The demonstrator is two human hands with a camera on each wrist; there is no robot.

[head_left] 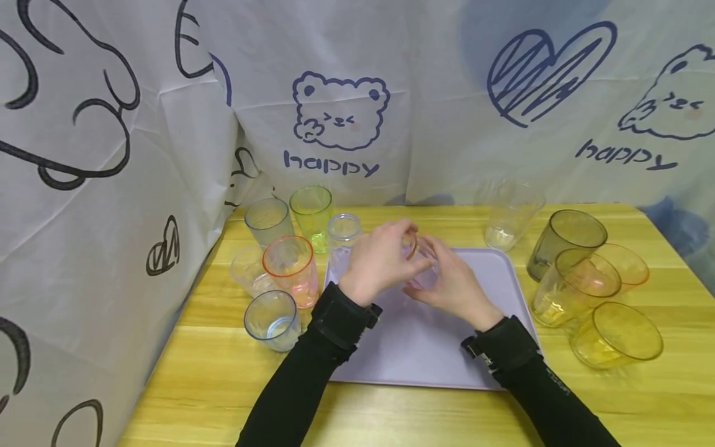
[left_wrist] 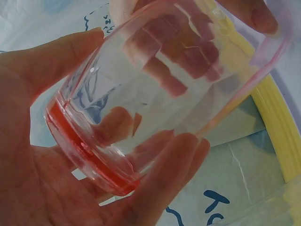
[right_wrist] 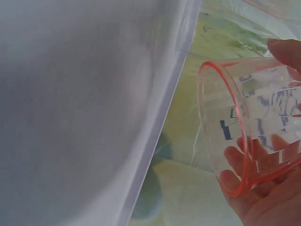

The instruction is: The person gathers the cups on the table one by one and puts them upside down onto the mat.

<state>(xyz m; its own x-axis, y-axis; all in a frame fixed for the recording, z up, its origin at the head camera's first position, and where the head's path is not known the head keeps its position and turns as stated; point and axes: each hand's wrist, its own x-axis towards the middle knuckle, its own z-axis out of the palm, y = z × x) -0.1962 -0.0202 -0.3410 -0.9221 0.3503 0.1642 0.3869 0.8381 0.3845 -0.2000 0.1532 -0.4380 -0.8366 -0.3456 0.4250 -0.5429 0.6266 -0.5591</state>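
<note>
Between my two hands, above the far part of the lilac tray (head_left: 430, 347), a clear plastic cup (left_wrist: 141, 106) with a reddish rim and base is held tilted on its side. My left hand (head_left: 377, 257) grips it near the red base, thumb on one side and fingers on the other. Nearer the rim, my right hand (head_left: 455, 285) holds the same cup, its fingers wrapped round the wall. In the right wrist view the open mouth of the cup (right_wrist: 221, 117) shows. A clear glass (head_left: 342, 242) stands at the tray's far left corner, beside the left hand.
Left of the tray stand a red-rimmed cup (head_left: 296, 279), a blue-rimmed cup (head_left: 274, 329), a green cup (head_left: 313, 217) and a grey one (head_left: 268, 223). On its right are a dark grey cup (head_left: 558, 248), yellow cup (head_left: 603, 341) and clear cup (head_left: 511, 217). Printed cloth (head_left: 436, 124) hangs behind.
</note>
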